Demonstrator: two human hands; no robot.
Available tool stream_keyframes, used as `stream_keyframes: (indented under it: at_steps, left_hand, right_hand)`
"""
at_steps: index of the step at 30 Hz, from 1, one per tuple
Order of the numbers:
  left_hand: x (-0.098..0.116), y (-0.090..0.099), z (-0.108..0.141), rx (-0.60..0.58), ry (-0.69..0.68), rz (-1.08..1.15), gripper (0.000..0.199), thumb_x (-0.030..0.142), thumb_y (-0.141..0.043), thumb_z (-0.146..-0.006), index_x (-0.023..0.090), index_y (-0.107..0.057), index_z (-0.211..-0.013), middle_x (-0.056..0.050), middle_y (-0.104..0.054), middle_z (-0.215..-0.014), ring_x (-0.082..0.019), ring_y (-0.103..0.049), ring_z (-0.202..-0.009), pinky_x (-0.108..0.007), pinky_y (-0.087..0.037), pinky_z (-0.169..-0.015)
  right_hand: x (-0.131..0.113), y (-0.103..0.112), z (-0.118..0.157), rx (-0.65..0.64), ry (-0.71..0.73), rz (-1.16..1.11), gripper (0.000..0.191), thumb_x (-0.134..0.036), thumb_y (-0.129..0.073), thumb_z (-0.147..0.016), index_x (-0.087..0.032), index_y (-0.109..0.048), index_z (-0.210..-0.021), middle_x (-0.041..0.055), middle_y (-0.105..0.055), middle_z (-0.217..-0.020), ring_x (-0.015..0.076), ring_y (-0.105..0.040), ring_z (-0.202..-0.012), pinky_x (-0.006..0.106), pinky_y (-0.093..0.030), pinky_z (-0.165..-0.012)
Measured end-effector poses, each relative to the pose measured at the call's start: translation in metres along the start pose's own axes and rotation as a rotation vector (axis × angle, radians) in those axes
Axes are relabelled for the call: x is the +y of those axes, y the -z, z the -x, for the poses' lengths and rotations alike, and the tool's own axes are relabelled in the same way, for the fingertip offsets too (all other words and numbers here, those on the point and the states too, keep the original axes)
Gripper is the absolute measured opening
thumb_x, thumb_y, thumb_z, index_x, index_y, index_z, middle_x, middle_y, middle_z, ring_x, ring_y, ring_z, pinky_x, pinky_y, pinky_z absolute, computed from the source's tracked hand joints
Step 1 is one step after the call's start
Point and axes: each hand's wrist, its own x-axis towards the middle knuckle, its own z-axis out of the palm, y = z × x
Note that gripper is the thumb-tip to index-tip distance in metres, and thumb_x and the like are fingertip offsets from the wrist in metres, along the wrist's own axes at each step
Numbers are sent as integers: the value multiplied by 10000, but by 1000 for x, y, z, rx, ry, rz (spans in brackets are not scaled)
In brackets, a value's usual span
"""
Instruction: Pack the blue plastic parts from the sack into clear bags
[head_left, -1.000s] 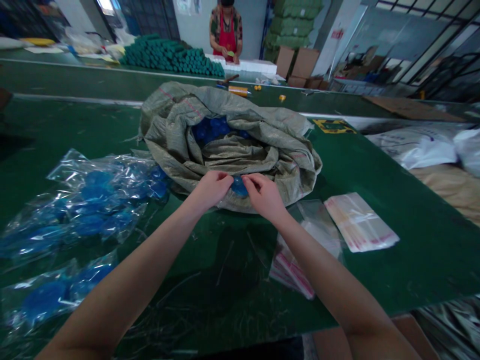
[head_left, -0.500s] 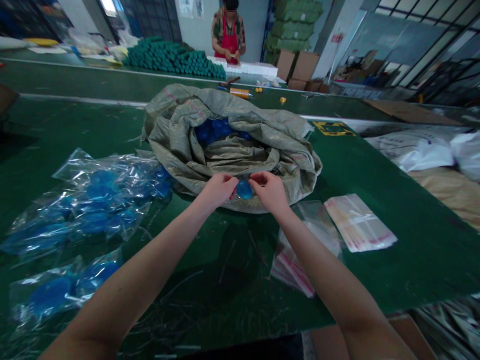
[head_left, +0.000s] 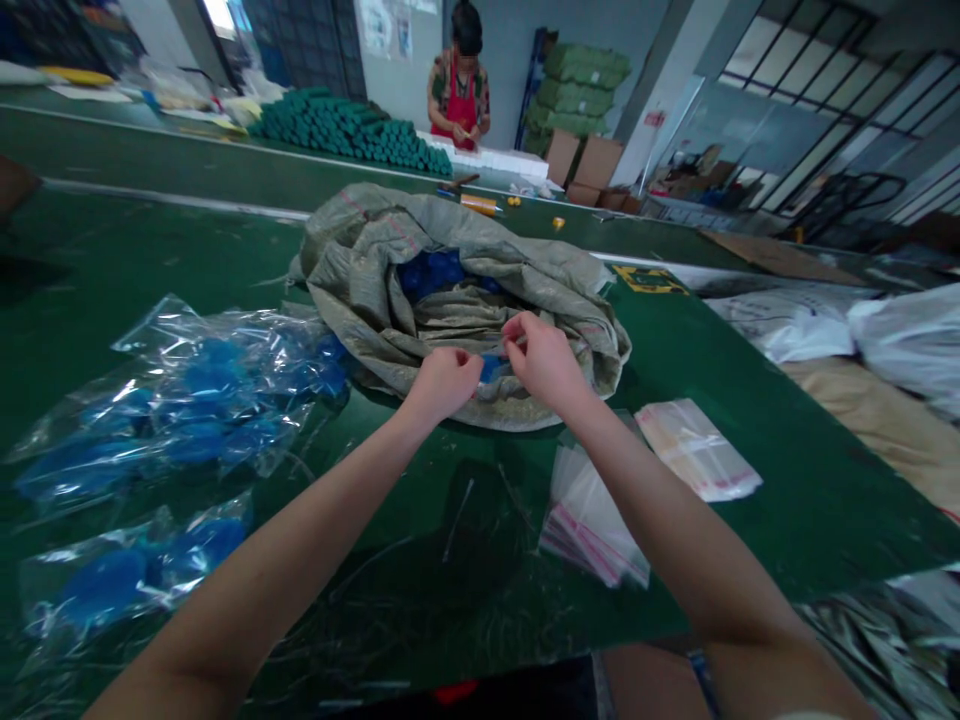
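A small blue translucent round piece is between my hands, over the front rim of a grey-green woven sack. My left hand is closed in a pinch at its left edge. On the other side my right hand has thumb and forefinger bent close together, just above and right of the piece; whether anything thin is between them is too small to tell. More blue pieces lie inside the sack's opening.
Clear bags with blue pieces cover the table's left. Flat clear bags and a stack of bags lie by my right arm. Green rolls are piled on the far bench, near a person in a red apron.
My right hand has risen slightly and moved up off the blue piece's right side. The left hand has shifted slightly right and covers more of the piece. The view has tilted a little.
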Motion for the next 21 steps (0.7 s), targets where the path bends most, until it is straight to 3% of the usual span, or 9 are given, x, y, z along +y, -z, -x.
stream_keyframes:
  at_steps: [7, 10, 13, 17, 21]
  left_hand:
    - [-5, 12, -2, -13, -163, -348, 371, 468, -529, -809, 173, -587, -592, -79, -583, -584, -216, -569, -636, -313, -401, -609]
    - [-14, 12, -10, 64, -332, -271, 370, 507, -600, -780, 144, -646, -838, -116, -673, -862, -227, -613, -799, -313, -463, -713]
    - [-19, 11, -15, 4, -473, -83, 292, 417, -573, -813, 155, -639, -924, -86, -685, -972, -194, -621, -866, -294, -483, -777]
    - [-19, 9, -16, 3, -366, -36, 190, 321, -532, -835, 157, -628, -824, -49, -685, -797, -164, -619, -718, -262, -460, -691]
    - [-22, 9, -18, 52, -315, -51, 169, 308, -546, -829, 161, -626, -804, -46, -690, -780, -168, -632, -712, -257, -434, -659]
  right_hand:
    - [-2, 6, -8, -176, 57, -58, 175, -79, -515, -821, -178, -606, -932, 41, -678, -896, 179, -658, -787, 308, -479, -783]
    - [4, 3, -13, -238, 102, -93, 181, -70, -521, -807, -188, -601, -917, 25, -677, -893, 174, -655, -817, 292, -473, -776]
    - [9, -3, -16, -251, 140, -109, 163, -82, -526, -805, -191, -595, -905, 22, -668, -897, 177, -643, -865, 288, -471, -789]
    - [10, -9, -7, -182, 171, -48, 171, -99, -493, -814, -174, -589, -934, 61, -626, -945, 195, -611, -920, 320, -475, -849]
    - [4, -11, 13, -171, 233, 18, 270, -86, -477, -782, -180, -604, -1001, 115, -550, -1170, 221, -549, -1115, 370, -431, -996]
